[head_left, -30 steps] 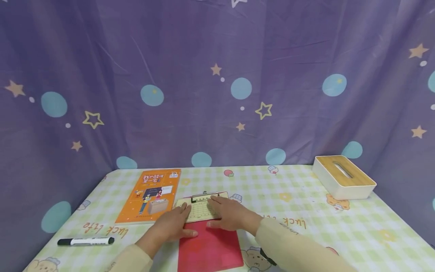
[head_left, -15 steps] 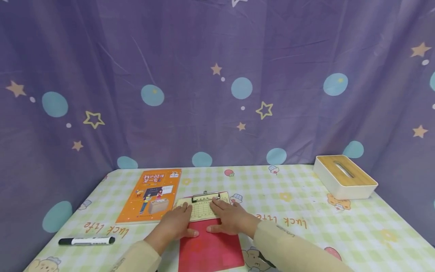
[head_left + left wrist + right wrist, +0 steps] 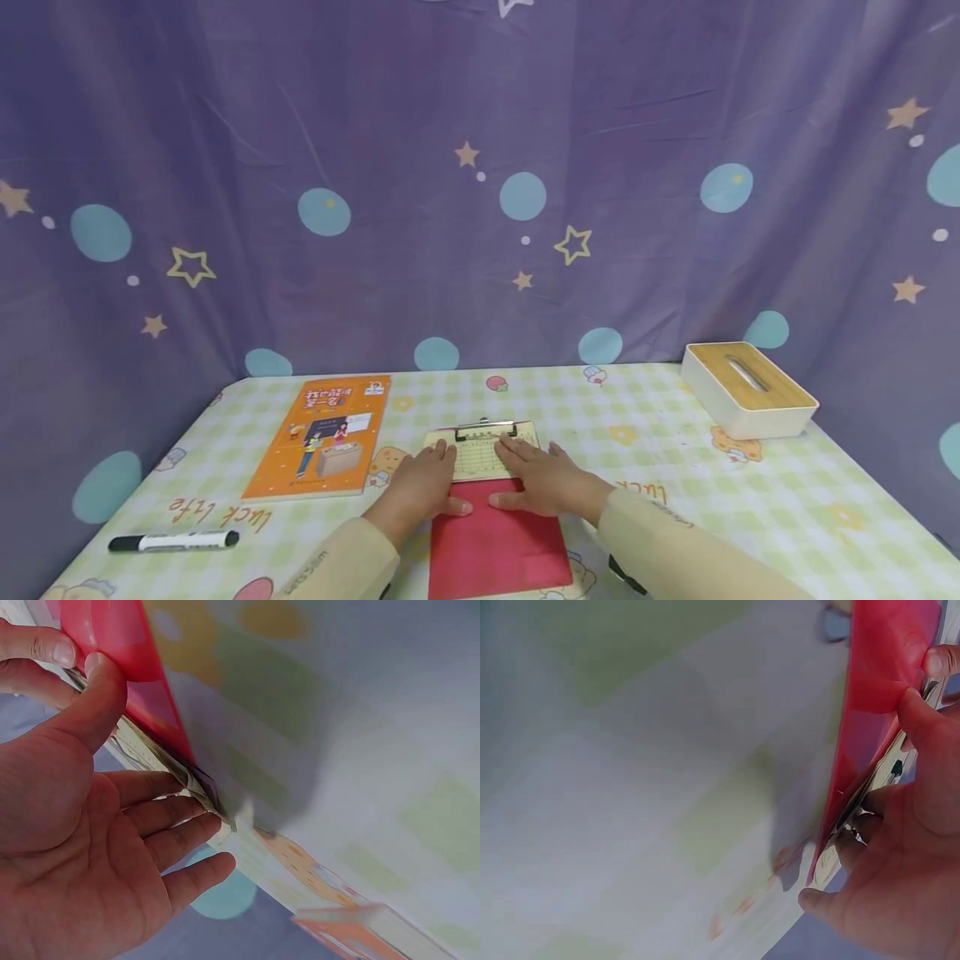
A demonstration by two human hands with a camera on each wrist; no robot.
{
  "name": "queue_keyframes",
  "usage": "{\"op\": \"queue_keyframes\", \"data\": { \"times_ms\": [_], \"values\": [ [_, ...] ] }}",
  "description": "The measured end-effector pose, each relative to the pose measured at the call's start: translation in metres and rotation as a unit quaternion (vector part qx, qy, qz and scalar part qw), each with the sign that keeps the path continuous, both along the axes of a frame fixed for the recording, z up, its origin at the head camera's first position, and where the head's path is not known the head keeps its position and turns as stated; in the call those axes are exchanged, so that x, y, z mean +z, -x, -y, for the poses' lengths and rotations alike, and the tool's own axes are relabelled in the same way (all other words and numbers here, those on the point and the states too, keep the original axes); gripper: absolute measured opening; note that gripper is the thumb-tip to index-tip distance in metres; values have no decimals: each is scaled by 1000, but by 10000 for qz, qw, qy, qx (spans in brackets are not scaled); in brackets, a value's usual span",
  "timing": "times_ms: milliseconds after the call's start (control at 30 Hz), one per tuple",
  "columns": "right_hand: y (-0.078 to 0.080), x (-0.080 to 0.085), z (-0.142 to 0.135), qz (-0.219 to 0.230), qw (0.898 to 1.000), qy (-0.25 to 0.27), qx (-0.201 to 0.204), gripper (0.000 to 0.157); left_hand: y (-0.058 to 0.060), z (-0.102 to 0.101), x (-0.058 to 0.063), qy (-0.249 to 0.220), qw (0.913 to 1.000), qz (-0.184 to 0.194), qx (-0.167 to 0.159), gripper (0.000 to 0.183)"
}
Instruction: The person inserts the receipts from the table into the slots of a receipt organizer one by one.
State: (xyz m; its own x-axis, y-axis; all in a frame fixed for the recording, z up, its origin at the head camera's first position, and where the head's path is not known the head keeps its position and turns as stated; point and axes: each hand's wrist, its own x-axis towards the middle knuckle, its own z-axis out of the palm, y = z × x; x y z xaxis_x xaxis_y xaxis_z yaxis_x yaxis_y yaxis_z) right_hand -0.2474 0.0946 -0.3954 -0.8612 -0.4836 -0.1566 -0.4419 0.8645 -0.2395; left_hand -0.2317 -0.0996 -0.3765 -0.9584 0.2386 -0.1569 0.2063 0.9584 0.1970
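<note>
A red clipboard (image 3: pixel 498 550) lies on the table in the head view, its metal clip (image 3: pixel 485 431) at the far end. Under the clip sits a cream sheet or pad printed with a grid (image 3: pixel 476 458). My left hand (image 3: pixel 420 485) lies over the left side of the sheet, thumb on the red board. On the right side, my right hand (image 3: pixel 553 483) mirrors it. Both hands have extended fingers. In the left wrist view, fingertips (image 3: pixel 214 825) touch the clipboard's edge area. The right wrist view shows the right hand (image 3: pixel 907 855) along the board, which appears slightly tilted there.
An orange book (image 3: pixel 318 437) lies left of the clipboard, with a gap between. A black-and-white marker (image 3: pixel 174 542) is at the front left. At the back right stands a white tissue box (image 3: pixel 738 396) with a wooden lid. A purple curtain (image 3: pixel 420 267) hangs behind the checked tablecloth (image 3: pixel 652 408).
The clipboard and both hands have shifted right, away from the orange book, which the board's far left corner was near before. The head view has turned slightly.
</note>
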Motion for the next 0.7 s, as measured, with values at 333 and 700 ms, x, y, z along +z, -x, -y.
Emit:
{"op": "queue_keyframes", "data": {
  "times_ms": [333,700],
  "values": [
    [15,-24,-34,153,9979,636,-19,87,9,-31,1,323,9994,21,135,84],
    [20,17,-19,-72,9981,588,-180,63,10,-38,5,425,9989,82,203,85]
  ]
}}
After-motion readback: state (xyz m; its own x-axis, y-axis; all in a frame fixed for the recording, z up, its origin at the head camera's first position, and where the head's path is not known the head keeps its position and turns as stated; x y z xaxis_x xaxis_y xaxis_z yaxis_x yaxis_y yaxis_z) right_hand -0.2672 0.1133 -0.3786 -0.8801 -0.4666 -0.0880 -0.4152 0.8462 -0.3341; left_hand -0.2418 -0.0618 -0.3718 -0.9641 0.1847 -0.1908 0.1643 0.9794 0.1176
